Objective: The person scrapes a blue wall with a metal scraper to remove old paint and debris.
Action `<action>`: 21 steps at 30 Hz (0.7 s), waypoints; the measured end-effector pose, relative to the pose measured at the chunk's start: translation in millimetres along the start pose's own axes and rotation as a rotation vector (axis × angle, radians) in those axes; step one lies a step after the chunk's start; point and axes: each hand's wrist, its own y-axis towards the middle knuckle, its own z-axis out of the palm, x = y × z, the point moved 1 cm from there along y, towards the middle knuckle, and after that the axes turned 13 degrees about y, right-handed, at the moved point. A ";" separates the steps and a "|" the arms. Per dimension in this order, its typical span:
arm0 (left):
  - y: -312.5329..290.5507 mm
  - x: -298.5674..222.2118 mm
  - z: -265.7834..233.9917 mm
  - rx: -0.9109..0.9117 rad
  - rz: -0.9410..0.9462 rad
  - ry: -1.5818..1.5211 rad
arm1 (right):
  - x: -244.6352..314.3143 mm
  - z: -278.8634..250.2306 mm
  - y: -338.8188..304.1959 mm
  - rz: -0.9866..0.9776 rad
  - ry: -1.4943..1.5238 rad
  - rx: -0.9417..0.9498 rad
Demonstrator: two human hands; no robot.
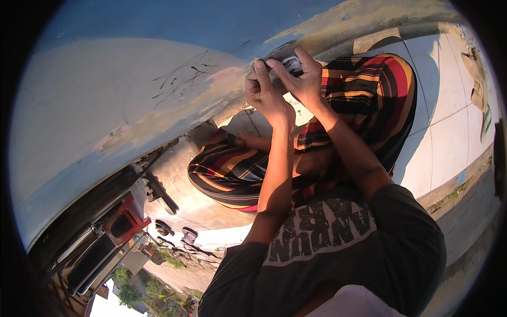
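Observation:
Both of my hands are raised together in front of the wall's lower edge. My left hand is closed, with its thumb pressed against the curled fingers; whatever lies in that pinch is too small or hidden to name. Close beside it, my right hand has its thumb pointing toward the left thumb and its index finger bent upward. A dark thing with white patches shows between that thumb and index finger. Its kind cannot be made out, and my right fingers seem to hold it. Striped trousers cover my folded legs just below.
A blue and white wall with peeling paint and black scratches runs along the far side. White floor tiles lie to the right, with a crumpled brown cloth on them. Sandals and a red-framed chair are at the lower left.

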 end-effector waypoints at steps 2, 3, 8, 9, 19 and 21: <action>2.8 0.1 -2.3 0.014 0.009 -0.019 | -11.2 2.1 5.7 0.031 0.094 0.050; 3.8 -1.2 -3.4 0.028 0.024 -0.040 | -7.3 2.7 0.9 0.015 0.011 0.050; 3.1 10.7 -5.6 0.017 -0.027 0.014 | -4.9 -5.2 -0.5 0.022 -0.077 0.007; 3.3 4.9 -3.3 0.017 -0.031 -0.008 | -10.1 -2.4 1.8 0.021 -0.012 0.032; 3.0 3.2 0.5 0.024 0.014 0.006 | -18.5 -3.4 0.8 0.046 -0.044 0.006; -2.0 -5.5 3.8 0.005 0.008 0.007 | -9.9 -1.3 0.0 0.036 0.007 0.007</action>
